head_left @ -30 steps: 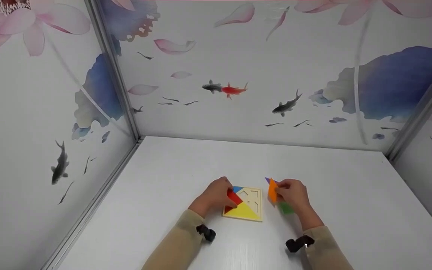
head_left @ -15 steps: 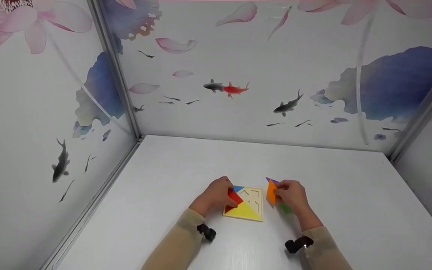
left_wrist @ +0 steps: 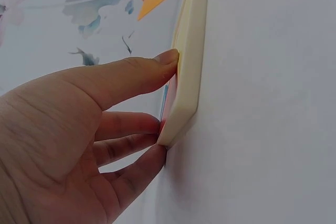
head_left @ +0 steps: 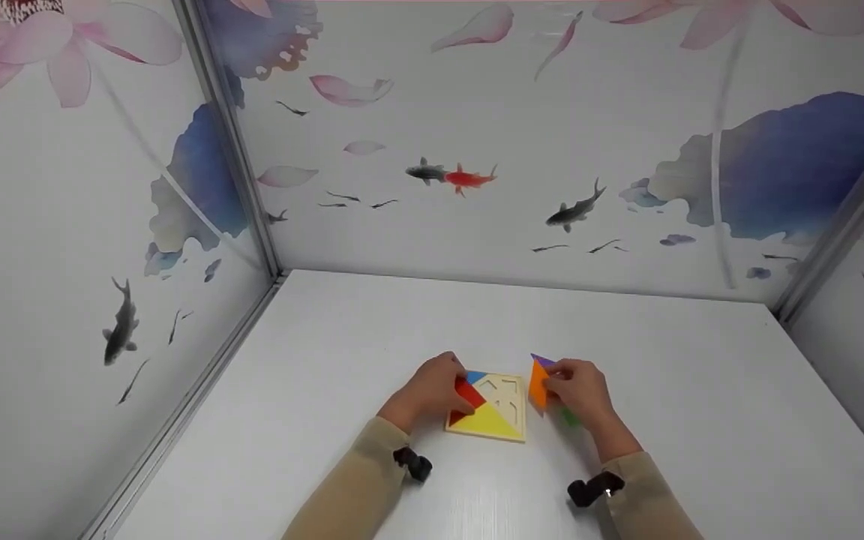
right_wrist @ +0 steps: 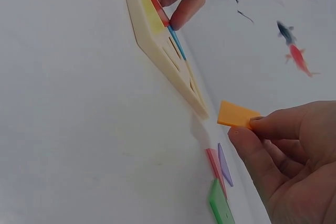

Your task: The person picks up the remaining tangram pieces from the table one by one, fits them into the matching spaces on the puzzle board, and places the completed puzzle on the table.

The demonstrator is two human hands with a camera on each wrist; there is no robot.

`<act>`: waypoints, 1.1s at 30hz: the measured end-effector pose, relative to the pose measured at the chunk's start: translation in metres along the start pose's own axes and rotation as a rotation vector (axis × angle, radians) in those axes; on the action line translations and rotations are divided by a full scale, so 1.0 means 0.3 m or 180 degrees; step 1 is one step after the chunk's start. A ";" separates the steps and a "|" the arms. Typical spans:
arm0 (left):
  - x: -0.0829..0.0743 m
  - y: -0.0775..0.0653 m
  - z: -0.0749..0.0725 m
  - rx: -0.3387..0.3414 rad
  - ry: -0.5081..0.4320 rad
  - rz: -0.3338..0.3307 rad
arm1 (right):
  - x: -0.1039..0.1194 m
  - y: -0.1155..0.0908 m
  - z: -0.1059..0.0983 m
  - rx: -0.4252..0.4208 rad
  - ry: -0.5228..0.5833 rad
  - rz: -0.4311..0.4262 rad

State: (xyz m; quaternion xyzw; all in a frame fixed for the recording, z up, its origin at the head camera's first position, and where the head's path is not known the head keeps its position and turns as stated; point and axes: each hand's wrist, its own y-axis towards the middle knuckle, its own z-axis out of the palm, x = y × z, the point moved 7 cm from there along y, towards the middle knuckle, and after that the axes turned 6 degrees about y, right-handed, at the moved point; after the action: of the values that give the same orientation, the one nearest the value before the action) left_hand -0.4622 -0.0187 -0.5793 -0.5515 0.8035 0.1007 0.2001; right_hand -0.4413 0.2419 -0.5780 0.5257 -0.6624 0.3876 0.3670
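A wooden tangram board point(head_left: 523, 409) lies on the white table, with yellow point(head_left: 490, 424), red point(head_left: 470, 392) and blue point(head_left: 475, 376) pieces in its left and near part. Bare recesses show at its far right. My left hand point(head_left: 429, 391) holds the board's left side, thumb over the top and fingers along the edge. Just right of the board, my right hand point(head_left: 583, 391) pinches an orange tangram piece point(right_wrist: 235, 114) between thumb and finger, raised above the table. Below that hand lie purple point(right_wrist: 224, 164), red-pink point(right_wrist: 216, 166) and green point(right_wrist: 220, 203) pieces, partly hidden in the head view.
White panels painted with fish, petals and lotus leaves enclose the table point(head_left: 357, 330) at the back and sides. Grey metal posts point(head_left: 233, 142) stand at the corners. Black cameras point(head_left: 595, 489) are strapped at both sleeves.
My right hand, with the orange piece, has shifted slightly left toward the board, and the piece has turned a little. The left hand and board stay in place.
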 end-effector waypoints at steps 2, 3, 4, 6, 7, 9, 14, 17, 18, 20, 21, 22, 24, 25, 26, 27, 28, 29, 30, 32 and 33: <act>0.000 -0.001 0.001 0.0008 0.0012 -0.0011 | 0.001 -0.001 0.004 0.0015 -0.0015 -0.0033; 0.000 -0.002 0.000 0.0010 0.0013 -0.0018 | 0.001 -0.001 0.007 0.0019 -0.0023 -0.0049; -0.001 -0.004 -0.001 0.0011 0.0014 -0.0019 | 0.000 -0.001 0.009 0.0025 -0.0027 -0.0056; -0.001 -0.007 -0.003 0.0008 0.0001 -0.0033 | 0.000 -0.003 0.013 0.0030 -0.0028 -0.0066; -0.001 -0.008 -0.004 0.0004 -0.0008 -0.0037 | 0.001 -0.003 0.014 0.0027 -0.0016 -0.0079; -0.002 -0.011 -0.005 -0.0002 -0.0035 -0.0050 | 0.003 -0.004 0.017 0.0026 -0.0009 -0.0102; -0.002 -0.014 -0.008 -0.0004 -0.0088 -0.0068 | 0.008 -0.007 0.024 0.0064 -0.0016 -0.0121; -0.005 -0.012 -0.010 -0.0010 -0.0082 -0.0033 | 0.010 -0.007 0.024 0.0064 -0.0009 -0.0091; -0.007 -0.012 -0.011 -0.0016 -0.0066 -0.0002 | 0.011 -0.007 0.025 0.0070 0.0011 -0.0098; -0.011 -0.010 -0.013 -0.0023 -0.0025 0.0052 | 0.012 -0.007 0.028 0.0087 0.0068 -0.0110; -0.012 -0.010 -0.015 -0.0023 -0.0014 0.0071 | 0.012 -0.006 0.029 0.0087 0.0096 -0.0104; -0.014 -0.010 -0.016 -0.0023 0.0002 0.0090 | 0.011 -0.005 0.031 0.0089 0.0117 -0.0101; -0.016 -0.009 -0.018 -0.0020 -0.0003 0.0112 | 0.010 -0.005 0.035 0.0093 0.0164 -0.0095; -0.016 -0.009 -0.018 -0.0016 -0.0010 0.0106 | 0.010 -0.005 0.037 0.0090 0.0168 -0.0094; -0.015 -0.009 -0.018 -0.0015 -0.0019 0.0099 | 0.010 -0.005 0.038 0.0083 0.0169 -0.0087; -0.015 -0.009 -0.018 -0.0015 -0.0024 0.0098 | 0.009 -0.005 0.040 0.0084 0.0162 -0.0089; -0.015 -0.009 -0.018 -0.0017 -0.0020 0.0093 | 0.009 -0.006 0.042 0.0085 0.0157 -0.0083; -0.014 -0.009 -0.017 -0.0017 -0.0025 0.0084 | 0.008 -0.007 0.043 0.0090 0.0153 -0.0074; -0.013 -0.008 -0.015 -0.0013 -0.0017 0.0078 | 0.008 -0.009 0.045 0.0093 0.0151 -0.0062; -0.012 -0.008 -0.014 -0.0006 0.0000 0.0069 | 0.005 -0.012 0.048 0.0112 0.0143 -0.0029; -0.012 -0.008 -0.013 -0.0003 0.0002 0.0064 | 0.005 -0.014 0.050 0.0121 0.0145 -0.0010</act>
State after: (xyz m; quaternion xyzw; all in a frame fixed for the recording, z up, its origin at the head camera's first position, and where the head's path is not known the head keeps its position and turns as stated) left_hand -0.4596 -0.0181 -0.5742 -0.5435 0.8090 0.1029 0.1986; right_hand -0.4388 0.2273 -0.5826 0.5247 -0.6455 0.4114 0.3725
